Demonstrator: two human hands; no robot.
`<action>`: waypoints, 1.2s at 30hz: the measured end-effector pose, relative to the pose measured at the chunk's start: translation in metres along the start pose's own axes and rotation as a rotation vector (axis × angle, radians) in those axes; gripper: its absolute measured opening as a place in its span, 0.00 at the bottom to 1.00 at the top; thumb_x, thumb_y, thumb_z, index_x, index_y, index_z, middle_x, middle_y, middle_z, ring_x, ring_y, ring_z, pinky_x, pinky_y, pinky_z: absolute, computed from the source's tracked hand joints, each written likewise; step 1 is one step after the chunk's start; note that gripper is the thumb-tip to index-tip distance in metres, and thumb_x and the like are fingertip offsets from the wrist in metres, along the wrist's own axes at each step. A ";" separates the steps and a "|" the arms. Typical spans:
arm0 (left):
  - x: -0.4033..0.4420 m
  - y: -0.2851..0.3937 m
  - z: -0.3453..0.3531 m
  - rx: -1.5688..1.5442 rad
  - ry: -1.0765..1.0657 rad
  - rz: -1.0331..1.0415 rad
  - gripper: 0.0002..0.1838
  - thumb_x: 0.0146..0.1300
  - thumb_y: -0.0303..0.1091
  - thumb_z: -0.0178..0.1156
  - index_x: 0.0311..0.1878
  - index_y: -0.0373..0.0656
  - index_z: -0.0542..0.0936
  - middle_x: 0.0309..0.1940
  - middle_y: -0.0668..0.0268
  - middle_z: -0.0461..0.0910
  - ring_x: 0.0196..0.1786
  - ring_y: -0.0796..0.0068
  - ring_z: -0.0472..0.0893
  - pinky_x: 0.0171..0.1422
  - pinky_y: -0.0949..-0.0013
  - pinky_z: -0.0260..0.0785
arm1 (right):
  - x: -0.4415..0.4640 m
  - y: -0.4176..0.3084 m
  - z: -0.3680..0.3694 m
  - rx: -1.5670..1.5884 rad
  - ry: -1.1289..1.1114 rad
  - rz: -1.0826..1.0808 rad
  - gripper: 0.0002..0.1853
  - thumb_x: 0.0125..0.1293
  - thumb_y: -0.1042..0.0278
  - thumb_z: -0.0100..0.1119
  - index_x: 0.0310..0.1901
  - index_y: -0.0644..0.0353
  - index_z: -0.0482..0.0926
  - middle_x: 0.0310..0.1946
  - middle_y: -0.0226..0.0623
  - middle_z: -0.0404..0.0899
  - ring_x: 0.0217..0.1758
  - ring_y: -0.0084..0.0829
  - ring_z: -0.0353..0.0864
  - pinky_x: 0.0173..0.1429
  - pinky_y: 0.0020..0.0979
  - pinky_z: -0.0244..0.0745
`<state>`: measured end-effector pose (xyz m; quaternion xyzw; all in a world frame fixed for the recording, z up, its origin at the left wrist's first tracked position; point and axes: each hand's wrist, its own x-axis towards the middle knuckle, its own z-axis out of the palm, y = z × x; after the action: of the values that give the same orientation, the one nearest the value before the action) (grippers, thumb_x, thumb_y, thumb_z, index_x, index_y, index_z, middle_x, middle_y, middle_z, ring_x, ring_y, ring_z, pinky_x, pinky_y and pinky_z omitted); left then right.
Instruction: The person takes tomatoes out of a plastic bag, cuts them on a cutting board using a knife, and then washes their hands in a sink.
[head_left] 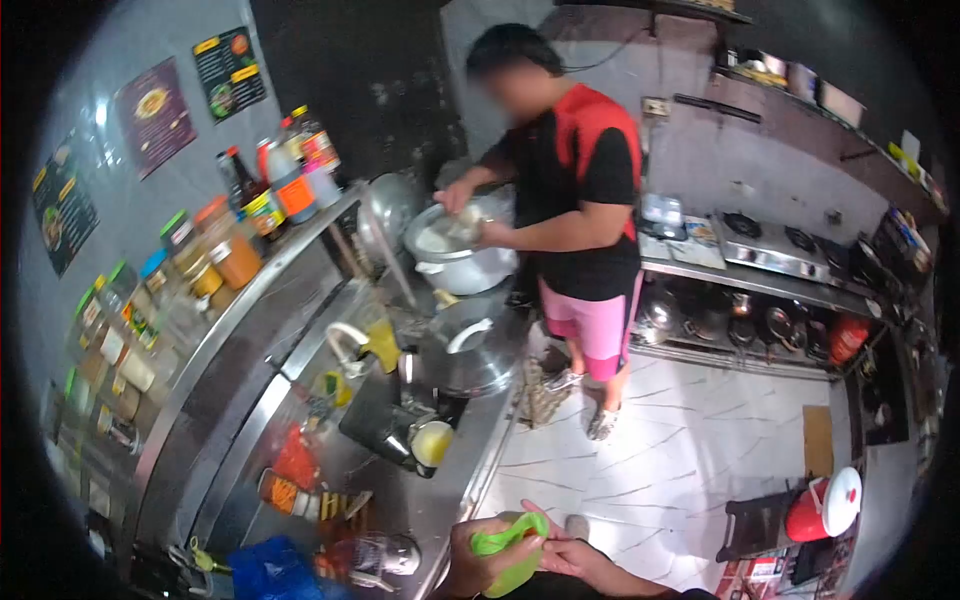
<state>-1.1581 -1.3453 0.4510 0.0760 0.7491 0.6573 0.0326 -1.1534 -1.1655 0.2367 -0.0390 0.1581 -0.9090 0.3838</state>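
Near the bottom edge, my left hand [478, 555] is wrapped round a bright green item [515, 560] that looks like a soft pouch or cup. Something orange-red shows at its opening. My right hand [575, 558] is closed against the right side of the same green item, its fingers partly hidden behind it. Left of my hands, on the steel counter [455, 500], lie a jar [385, 553] on its side and a container of orange pieces [283, 493]. A white cup with yellow contents [432, 443] is farther up.
A person [580, 200] stands ahead at a large pot [465, 268]. Bottles and jars line a shelf [265, 285] at left. A stove [775, 245] stands at back right, and a red cooler [805, 515] at lower right.
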 end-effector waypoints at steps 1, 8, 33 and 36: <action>0.008 0.003 0.026 0.033 -0.054 -0.005 0.05 0.65 0.28 0.71 0.35 0.37 0.86 0.21 0.71 0.79 0.25 0.82 0.77 0.30 0.70 0.69 | -0.026 -0.014 -0.018 0.087 -0.024 -0.065 0.59 0.63 0.69 0.72 0.87 0.45 0.40 0.79 0.45 0.62 0.50 0.33 0.80 0.52 0.35 0.78; 0.082 0.005 0.238 0.030 -0.044 0.342 0.07 0.66 0.27 0.71 0.31 0.39 0.85 0.21 0.68 0.77 0.23 0.76 0.75 0.29 0.67 0.66 | -0.173 -0.150 -0.029 -0.248 0.183 -0.706 0.60 0.52 0.82 0.74 0.85 0.38 0.52 0.80 0.51 0.60 0.22 0.25 0.82 0.23 0.24 0.79; 0.388 0.074 0.912 -0.458 -1.360 1.088 0.09 0.62 0.20 0.71 0.28 0.39 0.80 0.26 0.56 0.81 0.25 0.56 0.81 0.30 0.59 0.75 | -0.523 -0.570 -0.194 0.070 0.220 -1.377 0.49 0.70 0.29 0.59 0.81 0.54 0.58 0.75 0.45 0.68 0.78 0.41 0.69 0.80 0.47 0.64; 0.418 0.080 0.995 -0.459 -1.451 1.046 0.08 0.64 0.21 0.70 0.30 0.39 0.81 0.25 0.57 0.79 0.25 0.57 0.79 0.31 0.59 0.73 | -0.556 -0.619 -0.198 0.103 0.340 -1.425 0.48 0.70 0.28 0.57 0.80 0.54 0.60 0.74 0.45 0.70 0.76 0.42 0.70 0.80 0.48 0.65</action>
<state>-1.4165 -0.2951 0.4181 0.7899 0.2667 0.5118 0.2072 -1.2247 -0.3141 0.2738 0.0274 0.1086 -0.9377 -0.3290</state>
